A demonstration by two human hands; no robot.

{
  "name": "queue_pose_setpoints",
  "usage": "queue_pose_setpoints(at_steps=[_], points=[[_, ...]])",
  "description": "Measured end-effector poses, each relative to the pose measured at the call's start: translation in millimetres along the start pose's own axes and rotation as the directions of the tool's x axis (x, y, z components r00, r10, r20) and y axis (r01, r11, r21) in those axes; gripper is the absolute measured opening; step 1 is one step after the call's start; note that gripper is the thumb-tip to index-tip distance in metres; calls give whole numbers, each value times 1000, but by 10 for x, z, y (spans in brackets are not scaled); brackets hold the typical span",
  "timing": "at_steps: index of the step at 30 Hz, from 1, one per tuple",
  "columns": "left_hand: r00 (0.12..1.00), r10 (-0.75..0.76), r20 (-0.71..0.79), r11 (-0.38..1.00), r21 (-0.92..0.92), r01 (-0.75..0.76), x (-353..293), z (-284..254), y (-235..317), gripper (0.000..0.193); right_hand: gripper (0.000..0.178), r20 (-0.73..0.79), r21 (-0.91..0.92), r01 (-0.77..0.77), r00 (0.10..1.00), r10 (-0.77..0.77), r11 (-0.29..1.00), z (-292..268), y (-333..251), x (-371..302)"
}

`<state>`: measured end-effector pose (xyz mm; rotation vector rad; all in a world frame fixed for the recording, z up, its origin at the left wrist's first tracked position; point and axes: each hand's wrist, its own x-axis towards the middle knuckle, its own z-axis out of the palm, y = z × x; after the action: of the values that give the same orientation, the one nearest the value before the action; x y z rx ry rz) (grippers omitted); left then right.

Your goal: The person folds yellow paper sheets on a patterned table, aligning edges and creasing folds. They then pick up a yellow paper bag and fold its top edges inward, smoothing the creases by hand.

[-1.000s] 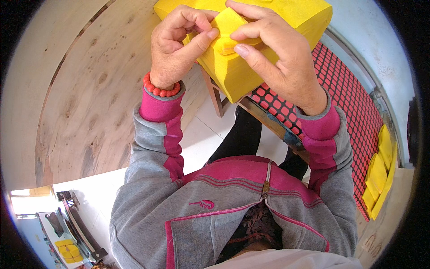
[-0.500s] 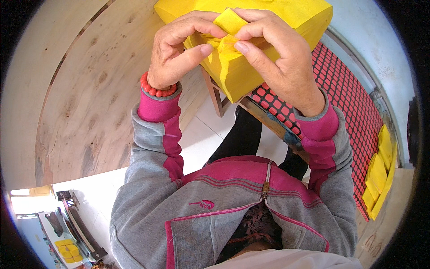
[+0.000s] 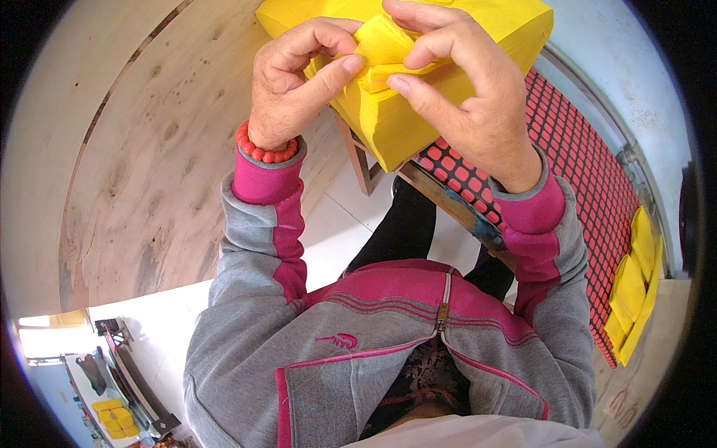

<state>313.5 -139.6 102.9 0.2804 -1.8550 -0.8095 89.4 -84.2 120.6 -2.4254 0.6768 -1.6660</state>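
Observation:
In front of me at the top of the view is a large, boxy piece of yellow cloth (image 3: 397, 123), with a smaller folded yellow cloth piece (image 3: 382, 41) raised on its near side. My left hand (image 3: 299, 82) pinches the left edge of this folded piece between thumb and index finger. On its right side, my right hand (image 3: 467, 82) has the narrow lower fold between thumb and index finger, with its other fingers curved over the top. A red bead bracelet circles my left wrist.
A wooden board (image 3: 149, 164) spans the left side. Right of me runs a bench with a red-and-black patterned cover (image 3: 571, 179), where more folded yellow cloth pieces (image 3: 631, 291) lie. A wooden leg (image 3: 361, 160) stands below the yellow cloth. At lower left are more yellow items (image 3: 114, 418).
My right thumb and index finger have spread a little farther apart. The folded piece has opened wider, and my left fingertips have closed together on its edge.

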Motion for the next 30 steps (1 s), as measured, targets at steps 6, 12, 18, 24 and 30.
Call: queue_pose_setpoints(at_steps=[6, 12, 18, 24, 30], points=[[1000, 7, -30, 1000, 8, -7, 3, 17, -3, 5, 21, 89, -106, 156, 985, -147, 982, -55, 52, 37], [999, 28, -29, 1000, 11, -28, 7, 29, -6, 5, 21, 124, -106, 206, 973, -193, 973, -14, 174, 29], [999, 27, -19, 999, 38, -26, 9, 23, 9, 5, 8, 81, -178, 97, 993, -83, 979, 18, 105, -43], [1000, 26, -6, 1000, 14, -26, 15, 21, 10, 3, 8, 77, -186, 43, 997, -29, 982, 17, 45, -35], [999, 12, 46, 999, -33, -10, 17, -35, 5, 7, 8, 79, -183, 53, 996, -39, 982, 12, 44, -36]])
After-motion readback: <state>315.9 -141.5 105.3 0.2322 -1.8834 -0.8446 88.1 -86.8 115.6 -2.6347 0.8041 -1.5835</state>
